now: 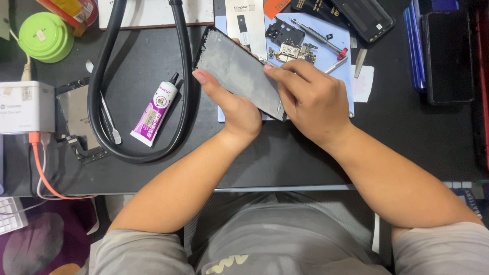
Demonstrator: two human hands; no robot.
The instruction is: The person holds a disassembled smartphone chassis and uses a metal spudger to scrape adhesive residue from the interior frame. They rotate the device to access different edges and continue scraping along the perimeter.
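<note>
**Phone frame held over the counter, edge being worked**

Both hands hold a grey phone display frame (237, 71) tilted above the dark counter (407, 137), near the centre of the scene. Left hand (232, 104): grip closed on the near long edge, thumb laid flat on the grey face. Right hand (310, 99): fingers pinch the right-hand long edge, index finger stretched along it. A thin silvery tip seems to show at that fingertip (too small to say whether it is a tool or part of the frame).

Judgement on doing this well: keep the left hand as the steady support and let only the right fingertips travel along the rim; light pressure, since a thin frame like this likely flexes. Keep it tilted toward the eye so the edge stays readable.

Containers and contents:
- Pale blue work mat (331, 30), far right of the frame: carries a black inner cover plate (284, 31), a small circuit board (293, 51), and a precision screwdriver (318, 36) with a red end.
- White and purple adhesive tube (154, 111), black nozzle cap on, lies left, inside a loop of thick black hose (102, 66).
- Green round lidded tub (45, 36), far left; contents hidden.
- White charger box (25, 106) at left edge, orange cable (43, 170) trailing near.
- Dark phones stacked far right (447, 56).
</note>
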